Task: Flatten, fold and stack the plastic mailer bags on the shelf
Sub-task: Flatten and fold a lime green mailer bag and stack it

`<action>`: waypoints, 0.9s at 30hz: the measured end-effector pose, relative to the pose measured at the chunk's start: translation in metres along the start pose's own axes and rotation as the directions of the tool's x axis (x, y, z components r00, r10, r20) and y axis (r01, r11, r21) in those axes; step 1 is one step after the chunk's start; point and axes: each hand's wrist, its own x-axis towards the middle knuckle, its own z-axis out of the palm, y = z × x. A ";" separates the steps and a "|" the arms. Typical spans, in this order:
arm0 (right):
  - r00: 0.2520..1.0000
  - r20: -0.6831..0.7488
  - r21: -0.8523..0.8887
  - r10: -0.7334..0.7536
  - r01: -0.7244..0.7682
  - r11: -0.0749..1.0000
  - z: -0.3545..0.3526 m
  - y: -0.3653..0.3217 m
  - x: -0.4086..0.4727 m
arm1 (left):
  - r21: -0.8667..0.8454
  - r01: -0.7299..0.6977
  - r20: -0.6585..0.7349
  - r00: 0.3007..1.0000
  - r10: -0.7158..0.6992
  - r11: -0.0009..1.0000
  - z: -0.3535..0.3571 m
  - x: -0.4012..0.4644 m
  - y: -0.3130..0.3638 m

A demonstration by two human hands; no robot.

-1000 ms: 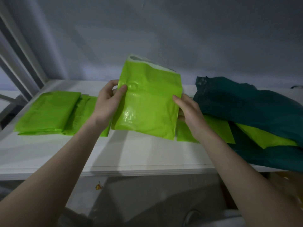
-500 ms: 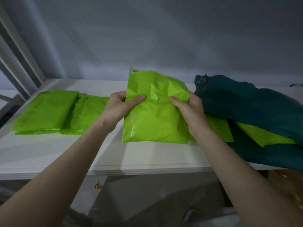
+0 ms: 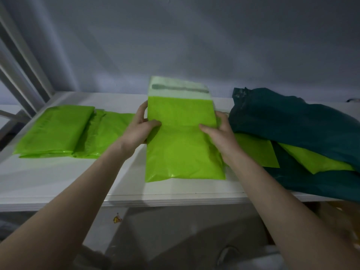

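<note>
Left hand (image 3: 139, 127), right hand (image 3: 220, 133) pinching lime mailer (image 3: 183, 152) (flap up), white shelf (image 3: 58, 184), grey wall (image 3: 175, 45)

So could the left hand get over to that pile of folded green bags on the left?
Probably yes. The left hand grips the green mailer, but bare shelf lies between it and the folded pile; it would let go first.

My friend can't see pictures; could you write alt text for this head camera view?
Two bare hands, left hand and right hand, hold a lime green mailer bag by its sides over a white shelf. Folded green bags lie left, dark teal bags right.
</note>
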 end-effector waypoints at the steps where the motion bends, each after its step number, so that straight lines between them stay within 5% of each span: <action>1: 1.000 0.012 -0.048 0.017 -0.016 0.999 0.000 0.004 -0.001 | 0.086 0.011 -0.009 1.000 -0.010 0.996 -0.001 0.000 -0.004; 5: 0.997 0.055 -0.348 -0.047 0.063 0.936 0.004 0.015 -0.002 | 0.544 -0.041 -0.051 0.995 0.082 0.838 -0.001 0.005 -0.022; 9: 0.973 0.099 -0.752 -0.211 0.212 0.624 0.011 0.025 -0.007 | 0.729 -0.140 -0.038 0.969 0.244 0.670 0.015 0.000 -0.027; 13: 0.911 0.196 -0.802 -0.363 0.362 0.475 0.032 0.036 -0.021 | 0.811 -0.260 0.111 0.948 0.299 0.524 0.031 -0.011 -0.048; 17: 0.917 0.339 -0.840 -0.211 0.396 0.371 0.047 0.055 -0.037 | 0.898 -0.305 0.264 0.950 0.165 0.318 0.036 -0.020 -0.081; 27: 0.932 0.359 -0.853 -0.053 0.351 0.387 0.048 0.059 -0.042 | 0.873 -0.271 0.196 0.956 0.217 0.405 0.037 -0.031 -0.084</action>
